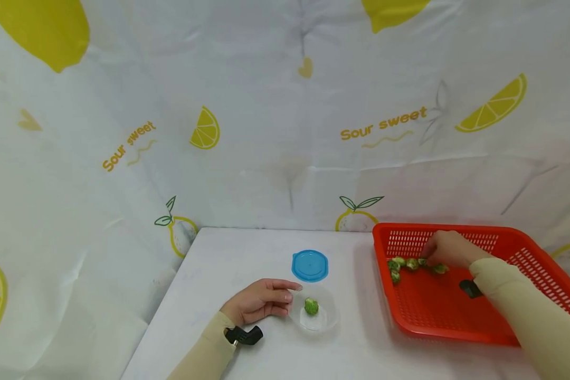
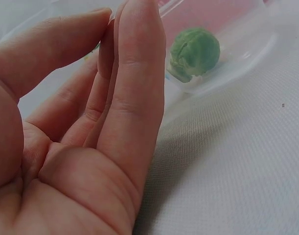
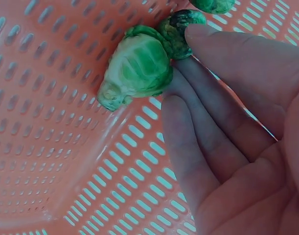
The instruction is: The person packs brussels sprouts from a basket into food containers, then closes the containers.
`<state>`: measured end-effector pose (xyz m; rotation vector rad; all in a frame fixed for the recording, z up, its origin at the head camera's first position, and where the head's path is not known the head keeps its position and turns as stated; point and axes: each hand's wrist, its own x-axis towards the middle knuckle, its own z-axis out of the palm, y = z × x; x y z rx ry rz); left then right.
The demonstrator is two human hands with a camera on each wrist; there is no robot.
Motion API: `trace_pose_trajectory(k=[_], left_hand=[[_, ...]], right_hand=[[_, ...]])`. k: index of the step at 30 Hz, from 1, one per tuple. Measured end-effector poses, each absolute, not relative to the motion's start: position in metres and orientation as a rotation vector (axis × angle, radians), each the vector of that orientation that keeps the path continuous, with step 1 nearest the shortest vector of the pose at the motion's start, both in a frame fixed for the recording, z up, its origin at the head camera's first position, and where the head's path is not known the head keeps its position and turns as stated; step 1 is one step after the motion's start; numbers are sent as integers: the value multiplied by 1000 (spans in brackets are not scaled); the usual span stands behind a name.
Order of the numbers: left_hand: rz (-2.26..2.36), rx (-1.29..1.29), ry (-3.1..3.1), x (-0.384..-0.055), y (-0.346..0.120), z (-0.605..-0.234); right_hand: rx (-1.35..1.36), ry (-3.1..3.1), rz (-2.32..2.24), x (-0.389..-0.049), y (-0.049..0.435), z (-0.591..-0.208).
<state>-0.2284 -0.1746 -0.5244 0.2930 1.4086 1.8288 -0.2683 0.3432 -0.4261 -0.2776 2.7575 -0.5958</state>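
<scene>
My left hand point(image 1: 263, 301) is at the left rim of a small clear plastic bowl point(image 1: 330, 316), its thumb and fingertips closing together at the edge. A single green Brussels sprout point(image 1: 311, 306) lies inside, also visible beyond the fingers in the left wrist view. Over in the red basket point(image 1: 456, 332), my right hand point(image 1: 448, 249) reaches down to the sprouts. The right wrist view shows its thumb and fingertips about a dark-marked Brussels sprout point(image 3: 179, 36), partly hidden. Touching that one is a paler Brussels sprout point(image 3: 139, 66).
Several more sprouts point(image 1: 394, 266) line the basket's far left corner. Behind the bowl lies a blue lid point(image 1: 310, 265) on the white table point(image 1: 195, 295). A lemon-printed cloth point(image 1: 266, 158) hangs along the back and left side. The basket's slotted walls rise around my right hand.
</scene>
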Motion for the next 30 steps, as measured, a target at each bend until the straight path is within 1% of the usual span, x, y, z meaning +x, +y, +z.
trace_pose_trajectory(k=[8,15,24,30], left_hand=[[1834,276,1408,-228,-177,-524],[1836,277,1402,-229,-175,-524],[1838,271,1397,-230,-175,-524],[1837,270,1406,-229,-174,-523]], right_hand=[[-270,2774,-598,-271,342,-433],[-316,2791,-577,-272,343,-435],[-301,2793,-563,-266,345,-422],[-301,2814,-557,-248,345,-406]])
